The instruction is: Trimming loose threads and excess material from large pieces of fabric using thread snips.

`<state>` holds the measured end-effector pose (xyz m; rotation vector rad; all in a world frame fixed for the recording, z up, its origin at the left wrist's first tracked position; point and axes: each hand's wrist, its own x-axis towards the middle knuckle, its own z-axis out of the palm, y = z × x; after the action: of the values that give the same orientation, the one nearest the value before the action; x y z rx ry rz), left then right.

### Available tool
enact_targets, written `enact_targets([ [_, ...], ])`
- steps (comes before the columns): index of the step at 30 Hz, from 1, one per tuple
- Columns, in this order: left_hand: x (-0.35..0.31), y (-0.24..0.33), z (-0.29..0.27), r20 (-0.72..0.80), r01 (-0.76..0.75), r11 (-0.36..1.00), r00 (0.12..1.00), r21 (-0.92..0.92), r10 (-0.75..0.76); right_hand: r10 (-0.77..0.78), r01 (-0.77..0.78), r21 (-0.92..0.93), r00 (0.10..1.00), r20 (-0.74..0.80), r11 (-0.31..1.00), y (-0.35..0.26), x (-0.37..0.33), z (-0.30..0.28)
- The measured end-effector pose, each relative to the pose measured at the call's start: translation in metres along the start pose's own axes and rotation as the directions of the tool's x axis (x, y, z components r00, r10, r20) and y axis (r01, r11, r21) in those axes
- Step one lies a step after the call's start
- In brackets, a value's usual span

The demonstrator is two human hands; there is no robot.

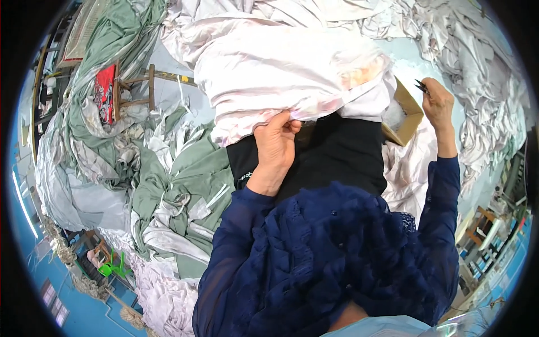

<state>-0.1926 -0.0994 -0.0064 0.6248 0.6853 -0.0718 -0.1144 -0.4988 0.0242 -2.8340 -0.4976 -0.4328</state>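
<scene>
A pale white cloth [269, 67] with faint pink and orange print spreads in front of me, over the top of my black-clad lap [342, 151]. My left hand [276, 143] is closed on its near edge, thumb and fingers pinching the hem. Off to the right, my right hand [439, 106] is raised and closed around small dark thread snips [421, 86]. Their two pointed tips stick out toward the left, apart from the cloth. Just left of that hand stands an open cardboard box [409, 130] with whitish, fluffy-looking stuff inside, partly covered by the cloth.
Heaps of green and white fabric [185, 163] lie to my left. More crumpled white fabric [477, 73] piles up at the far right. A wooden chair [135, 87] with a red cloth [105, 92] stands at the far left. Lower left, a bright green chair [115, 267] shows.
</scene>
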Motion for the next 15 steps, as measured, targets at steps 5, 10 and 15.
enact_targets([
  [5, 0.002, 0.000, 0.001, 0.001, 0.016, 1.000, 1.000, -0.027, -0.016, 0.165, -0.123, -0.373, 0.983, 0.081, 0.920, 0.117, -0.068, 0.004],
  [10, 0.002, 0.002, 0.001, -0.009, 0.051, 0.995, 0.999, -0.080, -0.052, 0.533, -0.386, -0.585, 0.841, 0.094, 0.713, 0.207, -0.164, -0.018],
  [15, -0.002, 0.006, 0.002, -0.035, 0.017, 0.998, 0.999, -0.061, -0.019, 0.807, -0.557, -0.747, 0.588, -0.047, 0.363, 0.260, -0.251, -0.059],
])
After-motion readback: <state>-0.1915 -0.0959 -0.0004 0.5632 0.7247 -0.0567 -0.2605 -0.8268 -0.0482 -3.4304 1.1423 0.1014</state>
